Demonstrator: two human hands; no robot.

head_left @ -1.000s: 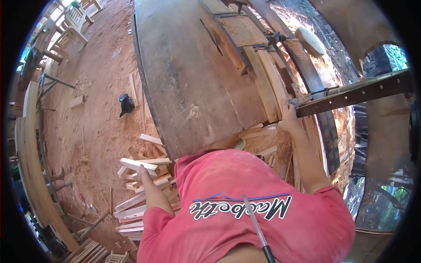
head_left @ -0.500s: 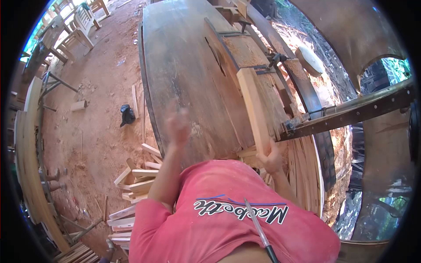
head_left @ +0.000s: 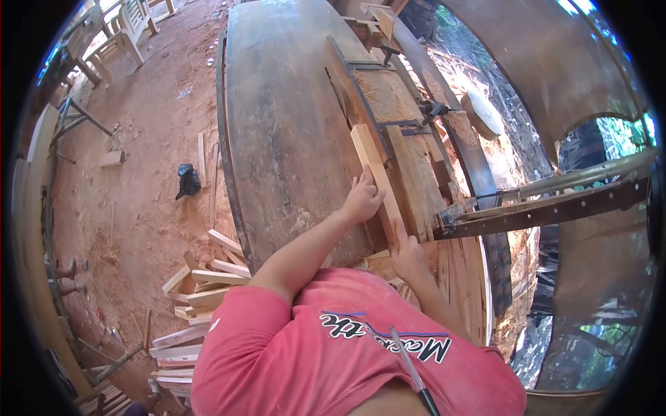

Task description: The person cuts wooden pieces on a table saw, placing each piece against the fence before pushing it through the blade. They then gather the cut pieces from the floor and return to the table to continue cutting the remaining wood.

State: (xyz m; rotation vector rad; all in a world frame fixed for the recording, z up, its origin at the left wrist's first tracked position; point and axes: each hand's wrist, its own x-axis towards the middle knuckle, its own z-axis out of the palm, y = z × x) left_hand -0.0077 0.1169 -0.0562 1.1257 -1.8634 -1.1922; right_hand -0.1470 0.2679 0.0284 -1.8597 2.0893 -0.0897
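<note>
A pale rectangular wooden bar (head_left: 368,151) lies lengthwise over the large dark worktable, alongside a straight wooden guide (head_left: 409,184). My left hand (head_left: 364,200) reaches across from the left and grips the bar about midway, fingers laid against its side and top. At the bar's near end, my right hand (head_left: 409,256) is closed around it, with one finger stretched along the wood. Two dark clamps, a nearer clamp (head_left: 431,109) and a farther clamp (head_left: 388,54), sit on the boards beyond the guide.
A long slot (head_left: 338,93) runs in the worktable (head_left: 284,118). Cut wooden pieces (head_left: 215,277) are piled at the left near my body. A metal beam (head_left: 555,206) juts in from the right. A black plastic bag (head_left: 187,180) lies on the dirt floor.
My left hand, blurred over the table before, has come right onto the wooden bar. My right hand has shifted the bar left, away from the top of the guide.
</note>
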